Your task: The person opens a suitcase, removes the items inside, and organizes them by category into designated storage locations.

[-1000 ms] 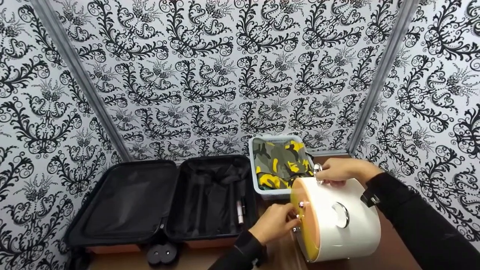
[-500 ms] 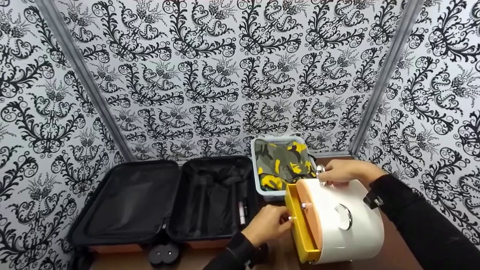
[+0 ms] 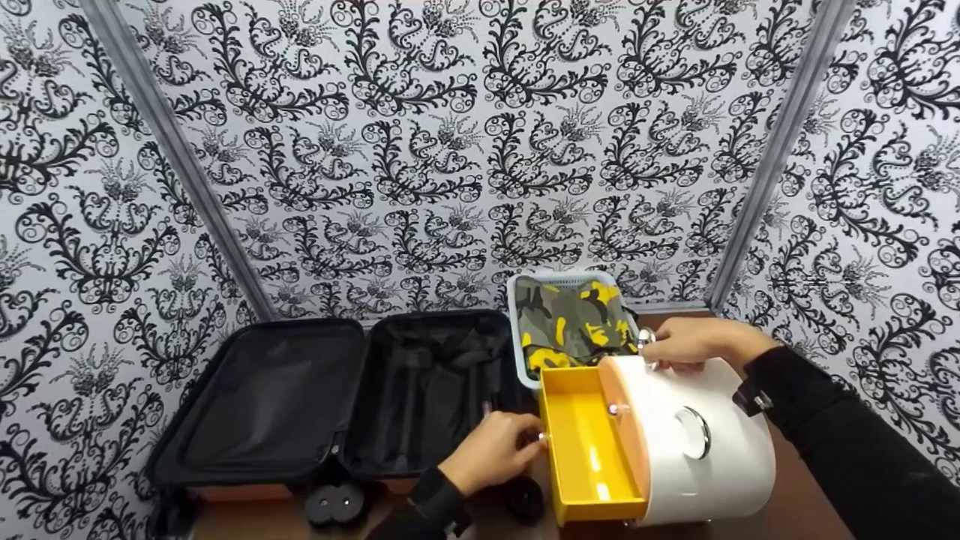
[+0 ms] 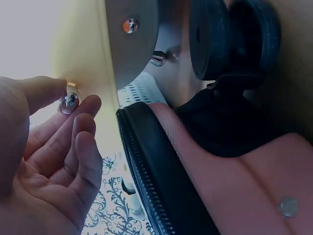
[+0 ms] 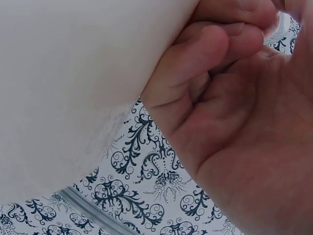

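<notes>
A white rounded drawer box [image 3: 712, 472] with an orange front lies on the right of the table, its yellow drawer [image 3: 581, 427] pulled far out to the left. The drawer's inside shows bare yellow. My left hand [image 3: 495, 450] pinches the small shiny drawer knob [image 4: 69, 100] between thumb and forefinger; the other fingers are loosely curled in the left wrist view. On top of the box, my right hand [image 3: 694, 343] grips a chrome handle [image 3: 646, 341]. Its curled fingers [image 5: 195, 61] lie against the white shell in the right wrist view. A second knob [image 3: 615, 409] sits on the orange front.
An open black-lined suitcase [image 3: 277, 397] with pink outer shell [image 4: 234, 191] lies left, wheels [image 3: 334, 504] toward me. Behind the drawer stands a pale basket [image 3: 514, 330] with yellow-and-grey camouflage cloth [image 3: 577, 322]. Patterned walls enclose the table [image 3: 806, 495].
My left hand has moved left and drawn the yellow drawer out of the white box. My right hand has kept its grip on the top handle.
</notes>
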`<move>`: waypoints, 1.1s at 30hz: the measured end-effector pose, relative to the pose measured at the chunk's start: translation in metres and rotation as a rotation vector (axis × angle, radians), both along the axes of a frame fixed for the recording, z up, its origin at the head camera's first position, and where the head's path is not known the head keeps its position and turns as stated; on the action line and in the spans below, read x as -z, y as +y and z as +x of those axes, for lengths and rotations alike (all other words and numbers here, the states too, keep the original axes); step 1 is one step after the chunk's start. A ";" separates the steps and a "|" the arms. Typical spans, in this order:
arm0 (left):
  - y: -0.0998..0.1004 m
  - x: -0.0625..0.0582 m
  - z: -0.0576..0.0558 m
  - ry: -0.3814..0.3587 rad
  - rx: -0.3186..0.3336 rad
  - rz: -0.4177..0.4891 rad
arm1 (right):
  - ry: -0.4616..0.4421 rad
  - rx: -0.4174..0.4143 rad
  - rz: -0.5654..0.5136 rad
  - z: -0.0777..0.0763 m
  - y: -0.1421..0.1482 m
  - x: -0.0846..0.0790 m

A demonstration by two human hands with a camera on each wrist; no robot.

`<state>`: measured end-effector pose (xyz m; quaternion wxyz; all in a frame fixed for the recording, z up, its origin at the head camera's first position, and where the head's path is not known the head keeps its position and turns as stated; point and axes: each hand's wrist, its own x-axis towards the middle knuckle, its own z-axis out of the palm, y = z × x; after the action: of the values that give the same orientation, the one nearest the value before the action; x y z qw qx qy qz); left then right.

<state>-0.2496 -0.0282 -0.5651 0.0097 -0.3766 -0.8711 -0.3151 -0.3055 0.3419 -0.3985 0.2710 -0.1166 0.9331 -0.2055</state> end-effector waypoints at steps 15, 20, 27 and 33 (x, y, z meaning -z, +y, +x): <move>-0.033 -0.007 -0.073 0.059 -0.188 -0.195 | -0.023 0.020 -0.006 0.002 0.003 -0.008; -0.027 -0.008 -0.090 0.003 -0.165 -0.311 | -0.011 0.015 0.005 0.002 0.002 -0.007; -0.013 -0.006 -0.098 -0.157 -0.177 -0.520 | 0.006 0.042 0.003 0.002 -0.003 0.000; 0.004 0.047 -0.127 -0.150 -0.247 -0.732 | -0.013 0.060 -0.007 0.003 -0.003 0.001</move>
<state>-0.3769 -0.0246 -0.6116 -0.1510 -0.2236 -0.9629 -0.0068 -0.3027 0.3393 -0.3998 0.2706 -0.0882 0.9337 -0.2173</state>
